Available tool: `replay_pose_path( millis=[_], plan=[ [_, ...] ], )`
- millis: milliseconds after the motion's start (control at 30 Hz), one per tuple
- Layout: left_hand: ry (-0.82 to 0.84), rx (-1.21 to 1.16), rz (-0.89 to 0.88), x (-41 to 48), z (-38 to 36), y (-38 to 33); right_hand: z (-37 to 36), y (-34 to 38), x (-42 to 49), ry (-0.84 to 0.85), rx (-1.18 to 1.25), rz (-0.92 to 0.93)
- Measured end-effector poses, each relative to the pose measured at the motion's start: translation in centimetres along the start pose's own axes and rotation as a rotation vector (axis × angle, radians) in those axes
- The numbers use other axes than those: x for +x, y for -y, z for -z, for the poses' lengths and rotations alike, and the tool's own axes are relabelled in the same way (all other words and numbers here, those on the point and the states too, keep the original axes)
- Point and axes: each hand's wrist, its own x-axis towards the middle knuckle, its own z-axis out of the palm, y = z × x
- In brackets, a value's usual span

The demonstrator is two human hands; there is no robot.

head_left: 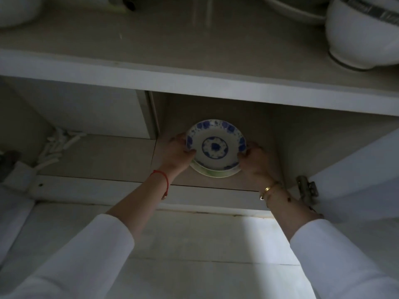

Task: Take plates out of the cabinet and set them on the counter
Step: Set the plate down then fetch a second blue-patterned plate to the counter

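Reaching into cabinet: both arms in white sleeves are raised to the lower shelf (216, 180) of an open wall cabinet.
Item held: a round white ceramic plate with blue floral border and blue centre medallion (214, 145), seated on top of a plain white plate with a pale green rim (216, 172); how many plates lie beneath cannot be told.
Location of plates: middle of the lower shelf, inside the cabinet; the desk is not in view.
Left hand (177, 152): curled shut on the left rim, thumb laid over the edge.
Right hand (252, 156): closed on the right rim, opposite the left, so the load is judged balanced and kept level.
Upper shelf: a large white bowl with a dark band (360, 33) is stored at right.
Door: a metal hinge (307, 189) is seen at right, the door swung open.
Stage: lifting out judged about to begin; nothing yet set down.
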Motion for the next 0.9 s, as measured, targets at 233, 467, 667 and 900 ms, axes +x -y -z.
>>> replay_pose_path(
  millis=[233, 467, 667, 900],
  plan=[
    [-0.004, 0.034, -0.045, 0.0, -0.8, 0.3, 0.0, 0.1, -0.8, 0.003, 0.051, -0.007],
    [-0.068, -0.355, 0.006, -3.4, 0.6, 1.0, -0.3, 0.8, -4.2, -0.003, 0.267, -0.015],
    [-0.104, -0.449, 0.037, -9.4, 3.4, 1.5, -1.3, 1.1, -8.9, 0.018, 0.414, 0.019],
    [-0.178, -0.424, 0.150, -17.6, 9.0, -0.3, 1.4, 5.0, -15.8, 0.124, 0.411, -0.023]
  ],
)
